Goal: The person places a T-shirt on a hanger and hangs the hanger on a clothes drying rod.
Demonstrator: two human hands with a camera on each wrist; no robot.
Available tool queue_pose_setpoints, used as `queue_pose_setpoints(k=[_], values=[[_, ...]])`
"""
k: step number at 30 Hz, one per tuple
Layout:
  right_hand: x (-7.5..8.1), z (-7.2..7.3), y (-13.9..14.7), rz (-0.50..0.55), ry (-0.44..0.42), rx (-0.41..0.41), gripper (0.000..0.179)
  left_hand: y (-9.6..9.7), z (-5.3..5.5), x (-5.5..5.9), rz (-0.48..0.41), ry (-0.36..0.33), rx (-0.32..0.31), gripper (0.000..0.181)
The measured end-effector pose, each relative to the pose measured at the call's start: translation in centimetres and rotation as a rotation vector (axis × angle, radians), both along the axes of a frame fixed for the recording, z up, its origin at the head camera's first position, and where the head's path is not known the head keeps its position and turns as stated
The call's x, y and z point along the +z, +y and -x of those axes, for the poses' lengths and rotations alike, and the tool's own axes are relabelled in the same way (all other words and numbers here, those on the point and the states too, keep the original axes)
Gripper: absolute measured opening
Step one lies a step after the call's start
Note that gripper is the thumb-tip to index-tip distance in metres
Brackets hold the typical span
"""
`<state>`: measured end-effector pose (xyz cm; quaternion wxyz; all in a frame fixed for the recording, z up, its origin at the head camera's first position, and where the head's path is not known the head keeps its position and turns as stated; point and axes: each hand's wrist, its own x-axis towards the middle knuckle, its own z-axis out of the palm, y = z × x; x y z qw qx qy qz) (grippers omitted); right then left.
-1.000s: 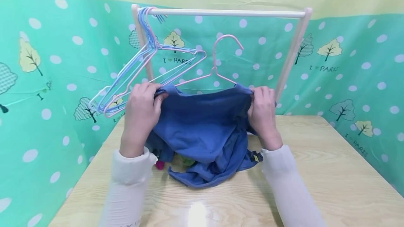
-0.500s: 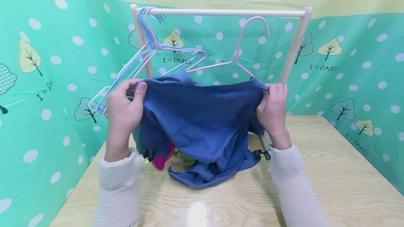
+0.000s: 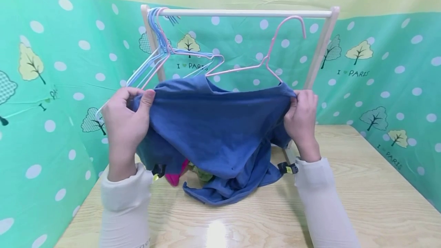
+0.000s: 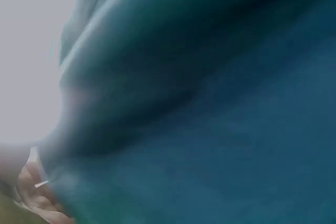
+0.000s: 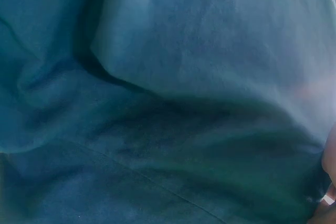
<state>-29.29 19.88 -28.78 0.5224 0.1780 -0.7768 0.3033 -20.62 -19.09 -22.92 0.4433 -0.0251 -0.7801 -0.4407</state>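
Blue cloth garment (image 3: pixel 220 125) is stretched between both hands in front of the white rack (image 3: pixel 323 45), its lower folds lying on the counter (image 3: pixel 361 186). Left hand (image 3: pixel 125 121): thumb and fingers pinch the garment's left shoulder. Right hand (image 3: pixel 303 116): thumb and fingers pinch the right shoulder. Pink hanger (image 3: pixel 267 57): arms enter the garment; neck projects above the neckline; hook is raised near the rail (image 3: pixel 241 13), contact not determinable. Hanger group (image 3: pixel 163 45), blue, white and pink: hooked at the rail's left end. Magenta cloth (image 3: pixel 173 179) and green cloth (image 3: pixel 204 175): partly hidden behind the garment. Wrist views: mostly blue fabric.
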Motion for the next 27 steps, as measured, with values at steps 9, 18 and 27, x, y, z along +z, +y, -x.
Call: queue_pose_setpoints(k=[9,18,27], values=[[-0.1,-0.1,-0.2,0.019,-0.005,0.002,0.019,1.8,1.1,-0.5,0.424,0.443,-0.034,0.036],[0.0,-0.1,-0.4,0.001,-0.014,0.017,0.019,3.2,1.7,-1.1,0.448,0.318,0.093,0.053],[-0.1,0.1,-0.1,-0.004,-0.029,0.006,0.018,3.0,1.8,-1.3,0.454,0.206,0.024,0.019]])
